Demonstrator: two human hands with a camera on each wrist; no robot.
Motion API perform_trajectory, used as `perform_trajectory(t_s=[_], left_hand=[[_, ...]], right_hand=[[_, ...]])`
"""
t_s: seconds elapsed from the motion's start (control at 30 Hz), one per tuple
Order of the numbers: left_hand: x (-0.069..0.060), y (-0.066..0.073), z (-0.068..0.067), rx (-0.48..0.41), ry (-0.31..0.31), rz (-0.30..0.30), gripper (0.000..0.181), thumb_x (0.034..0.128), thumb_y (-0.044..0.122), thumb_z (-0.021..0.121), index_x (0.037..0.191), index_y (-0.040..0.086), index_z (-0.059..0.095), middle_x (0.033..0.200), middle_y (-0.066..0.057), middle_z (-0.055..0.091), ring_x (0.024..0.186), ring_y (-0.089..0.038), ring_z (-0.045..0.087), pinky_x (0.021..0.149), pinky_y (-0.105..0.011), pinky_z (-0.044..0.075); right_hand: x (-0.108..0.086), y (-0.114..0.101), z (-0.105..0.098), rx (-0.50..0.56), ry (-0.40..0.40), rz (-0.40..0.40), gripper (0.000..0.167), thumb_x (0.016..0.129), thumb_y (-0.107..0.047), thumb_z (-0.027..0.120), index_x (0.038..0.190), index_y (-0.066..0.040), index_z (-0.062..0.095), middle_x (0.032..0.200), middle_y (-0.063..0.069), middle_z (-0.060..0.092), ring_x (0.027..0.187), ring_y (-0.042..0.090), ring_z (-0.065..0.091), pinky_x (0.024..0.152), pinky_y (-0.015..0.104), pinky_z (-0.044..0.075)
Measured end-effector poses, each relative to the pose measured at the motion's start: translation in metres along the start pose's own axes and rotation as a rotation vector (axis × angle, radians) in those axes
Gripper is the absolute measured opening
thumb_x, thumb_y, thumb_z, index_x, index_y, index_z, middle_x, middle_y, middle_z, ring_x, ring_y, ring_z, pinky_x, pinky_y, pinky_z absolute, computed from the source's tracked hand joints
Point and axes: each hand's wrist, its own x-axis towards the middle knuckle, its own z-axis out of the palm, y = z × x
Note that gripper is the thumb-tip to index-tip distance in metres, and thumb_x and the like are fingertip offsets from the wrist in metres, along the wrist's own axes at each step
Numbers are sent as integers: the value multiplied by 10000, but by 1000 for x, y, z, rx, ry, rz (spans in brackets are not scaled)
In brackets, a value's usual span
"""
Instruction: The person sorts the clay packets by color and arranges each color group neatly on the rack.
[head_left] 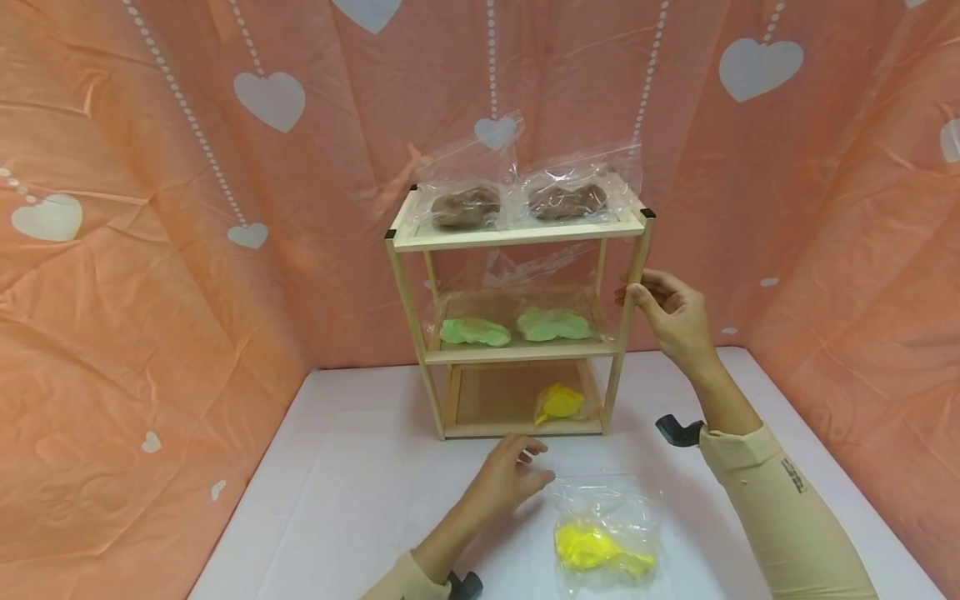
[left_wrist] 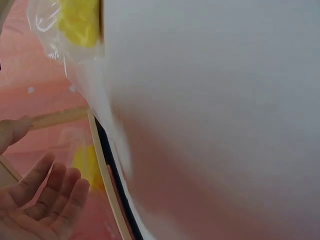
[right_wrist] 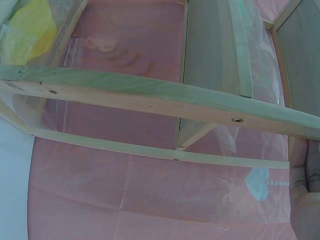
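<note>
A small three-tier wooden shelf [head_left: 517, 354] stands on the white table. My right hand [head_left: 678, 321] grips its right front post below the top tier; in the right wrist view only part of that hand [right_wrist: 304, 200] shows at the edge. My left hand [head_left: 510, 479], fingers loosely bent and holding nothing, hovers before the bottom tier; its fingers [left_wrist: 55, 190] spread in the left wrist view. Beside it on the table lies a clear bag with a bright yellow lump [head_left: 592, 546]. Another bagged yellow lump [head_left: 561, 402] sits at the right of the bottom tier.
Bagged pale green lumps [head_left: 553, 325] lie on the middle tier. Two bagged brown lumps [head_left: 467, 207] rest on top. A peach cloth with white hearts [head_left: 270, 100] hangs behind and at both sides. White tabletop [head_left: 322, 500] extends left of the shelf.
</note>
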Motion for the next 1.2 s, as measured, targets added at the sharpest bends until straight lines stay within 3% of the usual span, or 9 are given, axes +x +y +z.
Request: perform_trajectory(t_s=[0.6,0.9,1.1,1.2], left_hand=[[-36,15,11,158,-118,53,362,919,378,874,1166,144,750,1097,46,671,970,-44,610,858,-215,543],[-44,21,18,216,-202,-3,392,884,448,889,1159,209,744,1010,146,592,897,43,521,772,-197,508],[-45,26,20,216,-284,-111,488,856,478,909,1215,199,732,955,149,549,830,16,492,724,-216,490],[-45,27,21,230,-293,-116,516,844,481,918,1231,204,720,929,143,533,797,5,477,692,-215,470]], right_hand=[[0,-1,0,-16,-1,-5,244,1054,45,631,1216,227,645,961,-34,805,897,89,750,886,192,589],[0,-1,1,0,-2,-4,225,1049,54,636,1213,206,664,961,-15,807,900,98,752,884,195,589],[0,-1,1,-2,1,-8,214,1046,61,637,1214,184,683,956,-15,807,898,99,753,882,195,589],[0,-1,0,-4,2,-12,213,1046,62,635,1214,183,684,953,-20,807,892,98,752,880,193,588]])
